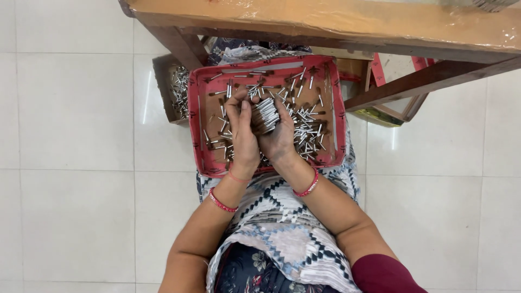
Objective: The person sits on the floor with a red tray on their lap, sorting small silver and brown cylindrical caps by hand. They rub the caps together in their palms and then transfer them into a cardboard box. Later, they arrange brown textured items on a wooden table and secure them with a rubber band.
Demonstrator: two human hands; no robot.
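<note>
Now a bundle of small silver sticks (pixel 266 115) is clamped between both hands — the left hand (pixel 242 133) is closed on its near side, the right hand (pixel 280 138) is wrapped under it. The bundle is held just above a red tray (pixel 198 125) on the lap, where many loose sticks (pixel 306 127) are scattered. Beside the tray, a cardboard box (pixel 163 81) with more sticks is seen on the floor.
</note>
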